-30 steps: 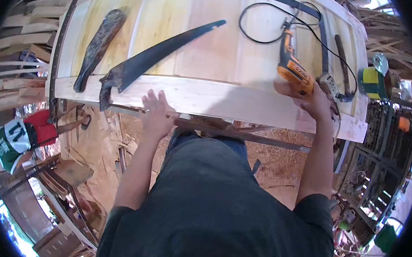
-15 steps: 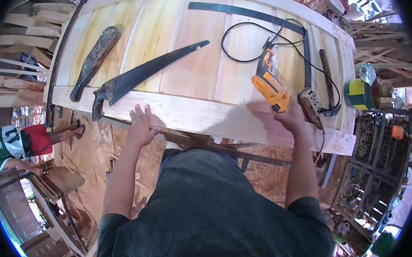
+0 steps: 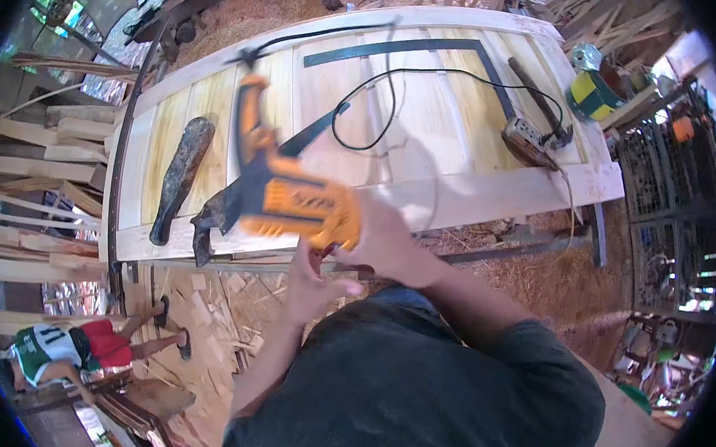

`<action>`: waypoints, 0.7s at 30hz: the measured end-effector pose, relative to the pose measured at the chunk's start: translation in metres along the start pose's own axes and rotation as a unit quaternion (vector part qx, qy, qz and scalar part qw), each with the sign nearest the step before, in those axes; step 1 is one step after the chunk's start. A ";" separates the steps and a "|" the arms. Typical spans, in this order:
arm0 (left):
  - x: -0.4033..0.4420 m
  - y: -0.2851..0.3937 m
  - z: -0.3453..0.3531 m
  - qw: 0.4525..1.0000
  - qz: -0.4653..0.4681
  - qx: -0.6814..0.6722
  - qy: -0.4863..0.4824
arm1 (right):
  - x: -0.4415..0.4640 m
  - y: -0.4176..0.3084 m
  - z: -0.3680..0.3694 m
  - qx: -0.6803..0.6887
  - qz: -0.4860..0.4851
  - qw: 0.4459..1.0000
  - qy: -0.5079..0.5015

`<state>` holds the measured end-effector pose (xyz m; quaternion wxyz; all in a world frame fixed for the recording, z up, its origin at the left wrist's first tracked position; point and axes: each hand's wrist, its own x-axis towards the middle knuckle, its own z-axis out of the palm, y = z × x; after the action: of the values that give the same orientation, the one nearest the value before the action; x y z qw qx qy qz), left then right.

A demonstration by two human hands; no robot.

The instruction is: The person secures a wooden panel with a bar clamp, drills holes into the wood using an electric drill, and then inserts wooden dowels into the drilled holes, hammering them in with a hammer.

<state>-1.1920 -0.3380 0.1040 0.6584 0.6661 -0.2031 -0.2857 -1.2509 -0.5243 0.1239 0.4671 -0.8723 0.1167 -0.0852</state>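
Note:
An orange and black corded power drill (image 3: pixel 305 207) is lifted above the wooden panel, its handle tilted up toward the far left. My right hand (image 3: pixel 390 238) is closed around the drill's front end. Just below, my left hand (image 3: pixel 312 283) has its thumb stretched apart, with fingertips close to the drill's underside; whether they touch it I cannot tell. Behind the drill lies a handsaw (image 3: pixel 213 222), mostly covered by it. The black cord (image 3: pixel 359 147) loops from the drill's handle across the wooden panel (image 3: pixel 501 194).
A dark club-shaped piece (image 3: pixel 183 174) lies left of the saw. A dark carpenter's square (image 3: pixel 386 53), a power strip (image 3: pixel 531 142) and a dark rod (image 3: pixel 534 86) rest on the panel. Planks (image 3: pixel 38 168) are stacked at left. Another person (image 3: pixel 75 345) is at lower left.
My right hand has lifted the drill from the panel's right side and brought it left, toward my body. The left hand has left the panel edge and come beneath the drill. The view has shifted.

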 end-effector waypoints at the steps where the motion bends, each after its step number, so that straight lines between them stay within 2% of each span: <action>1: -0.018 0.016 0.000 0.998 -0.036 0.017 0.054 | -0.006 -0.016 0.019 0.016 -0.052 0.998 -0.006; 2: -0.035 0.027 -0.004 0.991 -0.074 0.034 0.104 | -0.014 -0.029 0.042 0.042 -0.132 0.990 0.015; 3: -0.046 0.035 -0.023 0.984 -0.130 0.017 0.124 | -0.019 -0.048 0.058 0.049 -0.107 0.992 -0.040; 4: -0.060 0.029 -0.043 0.985 -0.102 0.004 0.142 | -0.024 -0.067 0.073 0.058 -0.081 0.991 -0.093; 7: -0.104 0.016 -0.104 0.980 0.004 -0.050 0.191 | -0.034 -0.111 0.115 0.030 -0.160 0.977 -0.134; 10: -0.127 0.017 -0.150 0.957 0.162 -0.117 0.210 | -0.048 -0.125 0.154 -0.033 -0.283 0.957 -0.055; 11: -0.134 0.013 -0.169 0.943 0.194 -0.122 0.240 | -0.052 -0.126 0.154 -0.044 -0.298 0.951 -0.073; 12: -0.144 0.008 -0.186 0.927 0.222 -0.126 0.273 | -0.058 -0.123 0.150 -0.051 -0.257 0.958 -0.116; 14: -0.167 0.018 -0.209 0.927 0.210 -0.119 0.287 | -0.071 -0.105 0.142 -0.061 -0.175 0.960 -0.208; 15: -0.177 0.022 -0.220 0.925 0.205 -0.114 0.299 | -0.078 -0.095 0.142 -0.073 -0.153 0.964 -0.206; 16: -0.186 0.021 -0.232 0.937 0.195 -0.103 0.272 | -0.081 -0.078 0.141 -0.086 -0.136 0.965 -0.208; 18: -0.211 0.014 -0.253 0.947 0.179 -0.087 0.253 | -0.094 -0.015 0.167 -0.110 -0.190 0.970 -0.100; 20: -0.233 0.008 -0.267 0.961 0.093 -0.055 0.255 | -0.101 -0.011 0.148 -0.111 -0.077 0.987 -0.091; 21: -0.244 0.004 -0.268 0.962 0.050 -0.048 0.264 | -0.087 -0.034 0.124 -0.106 0.005 0.976 -0.188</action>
<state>-1.2016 0.0234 0.1271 0.7332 0.6745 -0.0417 -0.0757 -1.2987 -0.3833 0.0808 0.3860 -0.9167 0.0392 0.0954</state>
